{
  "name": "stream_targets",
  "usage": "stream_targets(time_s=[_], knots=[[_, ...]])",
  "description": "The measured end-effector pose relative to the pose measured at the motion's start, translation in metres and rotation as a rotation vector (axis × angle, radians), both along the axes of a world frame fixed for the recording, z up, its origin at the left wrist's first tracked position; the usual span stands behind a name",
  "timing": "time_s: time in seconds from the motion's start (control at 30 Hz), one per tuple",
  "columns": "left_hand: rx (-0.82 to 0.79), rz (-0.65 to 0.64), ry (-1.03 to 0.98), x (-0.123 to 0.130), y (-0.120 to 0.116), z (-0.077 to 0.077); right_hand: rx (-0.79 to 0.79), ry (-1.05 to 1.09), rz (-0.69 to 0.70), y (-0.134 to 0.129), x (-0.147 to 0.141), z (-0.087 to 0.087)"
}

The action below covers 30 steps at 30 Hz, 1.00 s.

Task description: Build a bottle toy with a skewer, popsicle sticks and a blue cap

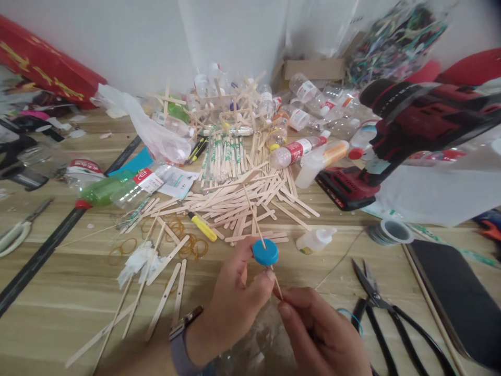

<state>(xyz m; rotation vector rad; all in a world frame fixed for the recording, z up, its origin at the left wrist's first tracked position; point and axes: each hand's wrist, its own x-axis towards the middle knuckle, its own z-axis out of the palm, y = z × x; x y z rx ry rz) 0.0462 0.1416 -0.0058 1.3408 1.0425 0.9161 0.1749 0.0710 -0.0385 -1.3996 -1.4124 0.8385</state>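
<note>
A blue bottle cap point(265, 253) sits on a thin wooden skewer point(254, 216) that passes through its middle. My left hand point(235, 297), with a watch on the wrist, grips the cap between fingers and thumb. Lower down, my right hand point(317, 329) pinches the skewer's near end between thumb and forefinger. The skewer points away and up to the left, over a pile of flat wooden sticks point(235, 206). Beneath my hands lies something of clear plastic, partly hidden.
Black-handled shears point(376, 303), a phone point(457, 297) and a wire spool point(391, 231) lie right. A red drill point(422, 120) stands behind them. A glue bottle point(316, 239) is ahead. Left are a yellow knife point(203, 227), rubber bands, drilled sticks point(164, 300) and scissors point(19, 230). Plastic bottles crowd the back.
</note>
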Motion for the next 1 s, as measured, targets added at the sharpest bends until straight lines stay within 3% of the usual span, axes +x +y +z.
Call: stream_targets(time_s=[0.17, 0.5, 0.73, 1.0], knots=[[-0.034, -0.036, -0.007, 0.000, 0.002, 0.002, 0.033, -0.073, -0.008, -0.002, 0.002, -0.001], [-0.128, 0.005, 0.040, 0.000, 0.002, -0.007, -0.046, -0.004, -0.045, -0.002, 0.000, 0.001], [-0.067, 0.082, -0.057, 0.003, 0.003, -0.015, -0.161, 0.081, -0.056, 0.000, -0.001, 0.006], [-0.080, 0.059, -0.084, 0.003, 0.005, -0.011, -0.376, 0.273, -0.055, 0.000, -0.003, 0.012]])
